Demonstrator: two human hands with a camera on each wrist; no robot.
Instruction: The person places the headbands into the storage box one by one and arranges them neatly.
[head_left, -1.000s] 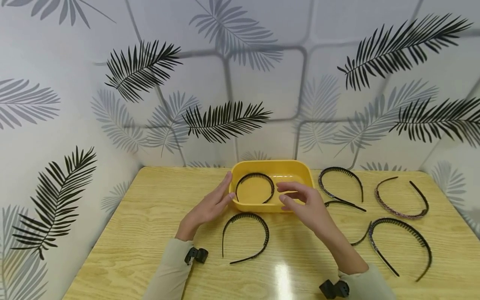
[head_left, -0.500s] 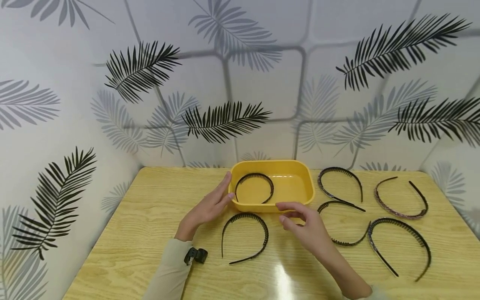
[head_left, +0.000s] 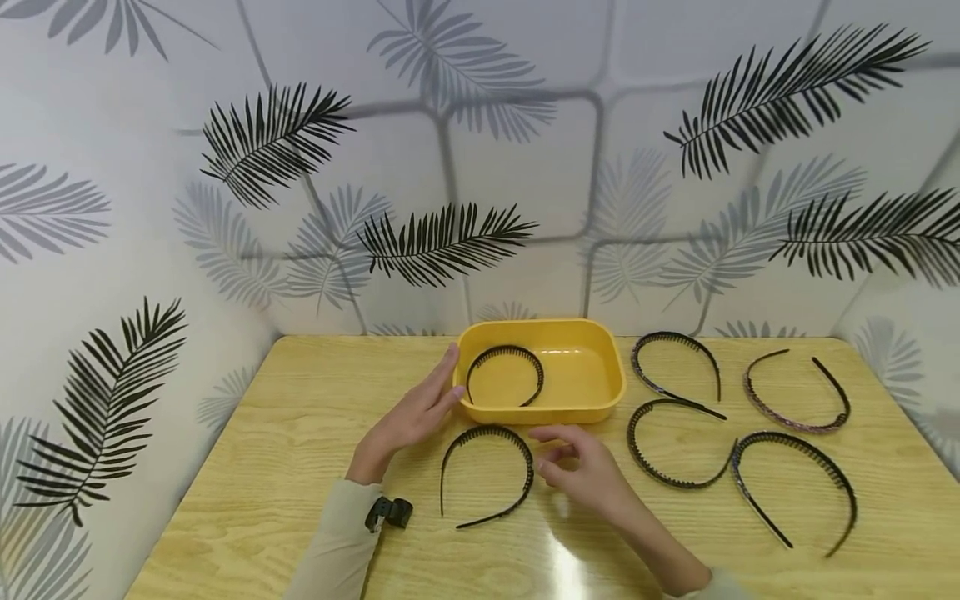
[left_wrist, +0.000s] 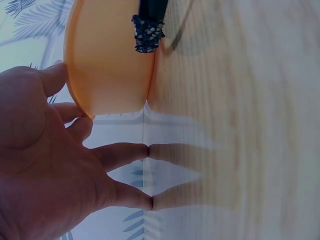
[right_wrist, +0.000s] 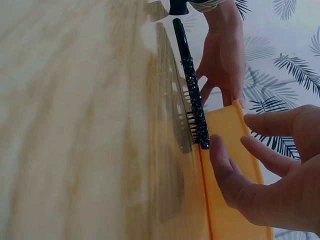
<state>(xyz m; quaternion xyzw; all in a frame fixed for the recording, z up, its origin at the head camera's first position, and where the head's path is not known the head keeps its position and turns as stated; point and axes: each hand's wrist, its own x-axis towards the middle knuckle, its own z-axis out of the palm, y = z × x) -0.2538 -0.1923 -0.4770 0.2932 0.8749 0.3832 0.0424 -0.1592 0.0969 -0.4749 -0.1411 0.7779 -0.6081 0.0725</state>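
Note:
In the head view, my left hand (head_left: 408,419) holds the left end of a yellow plastic box (head_left: 547,415), its thumb and some fingers at the rim. Two other fingers reach down to the tabletop in the left wrist view. A black toothed headband (head_left: 542,375) lies inside the box on the left. In front of the box, another black headband (head_left: 531,471) lies on the table, its ends toward me. My right hand (head_left: 588,477) hovers just right of this headband, thumb and fingers apart. In the right wrist view, glittery stones cover the headband (right_wrist: 195,100) near the thumb.
On the wooden table (head_left: 300,417), several more headbands lie at right: a back one (head_left: 678,336), a pinkish one (head_left: 795,425), a middle one (head_left: 652,475) and a front one (head_left: 832,467). A patterned wall (head_left: 525,183) stands behind the table.
My right hand has drawn back from over the box and moved down and left to beside the headband in front. The left hand stays at the box's left end.

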